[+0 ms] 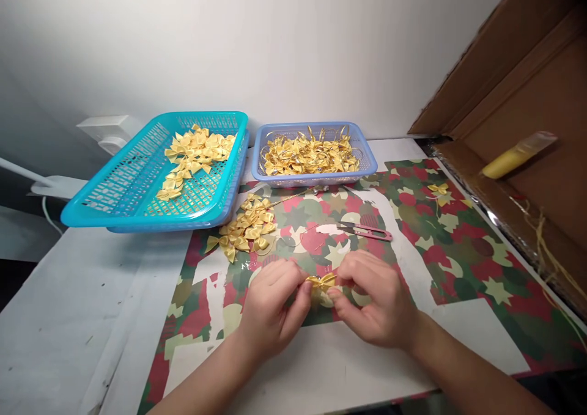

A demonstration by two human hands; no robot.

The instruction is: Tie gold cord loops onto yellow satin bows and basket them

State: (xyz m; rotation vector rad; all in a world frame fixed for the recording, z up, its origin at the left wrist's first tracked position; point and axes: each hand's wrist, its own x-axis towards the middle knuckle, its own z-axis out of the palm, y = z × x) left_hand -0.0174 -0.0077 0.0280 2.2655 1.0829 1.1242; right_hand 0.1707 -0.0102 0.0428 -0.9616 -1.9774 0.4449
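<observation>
A small yellow ribbon bow (322,281) is stretched between my two hands, low in the middle of the view. My left hand (274,305) pinches its left end between thumb and fingertips. On the other side, my right hand (378,299) has its fingers curled and pressed together at the bow's right end. A loose pile of yellow bows (247,227) lies beyond my left hand. Pink thread snips (367,230) rest on the patterned sheet beyond my right hand, near a thin thread.
A turquoise basket (85,210) with bows stands at the left, stacked on another. Against the wall, a lilac basket (367,165) holds bows with gold cords. A single bow (439,189) lies at the right, beside a cardboard box (518,115) with a yellow tube (516,156).
</observation>
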